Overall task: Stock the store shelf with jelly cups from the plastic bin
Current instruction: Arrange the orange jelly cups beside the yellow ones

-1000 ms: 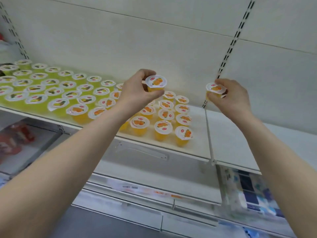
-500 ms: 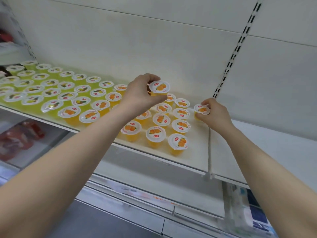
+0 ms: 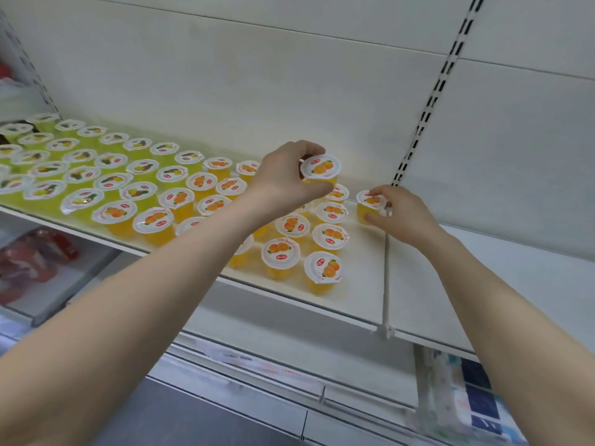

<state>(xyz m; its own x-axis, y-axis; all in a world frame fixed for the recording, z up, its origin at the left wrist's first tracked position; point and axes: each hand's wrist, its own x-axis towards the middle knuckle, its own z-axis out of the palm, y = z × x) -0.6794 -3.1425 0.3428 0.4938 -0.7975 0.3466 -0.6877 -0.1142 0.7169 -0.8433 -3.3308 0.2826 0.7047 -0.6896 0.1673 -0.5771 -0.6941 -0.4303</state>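
My left hand grips an orange jelly cup and holds it a little above the rows of cups near the shelf's back. My right hand holds a second orange jelly cup low at the shelf surface, at the right end of the back row next to the divider rail. Several orange jelly cups stand in rows on the white shelf. Left of them stand several green-yellow jelly cups. The plastic bin is out of view.
A thin white divider rail splits the shelf; the section right of it is bare. A slotted upright runs up the back wall. Below are shelves with red packages at left and blue-white packs at right.
My right hand has come down and forward, bringing its cup from mid-air to the shelf surface beside the back row. My left hand has stayed above the rows with its cup.
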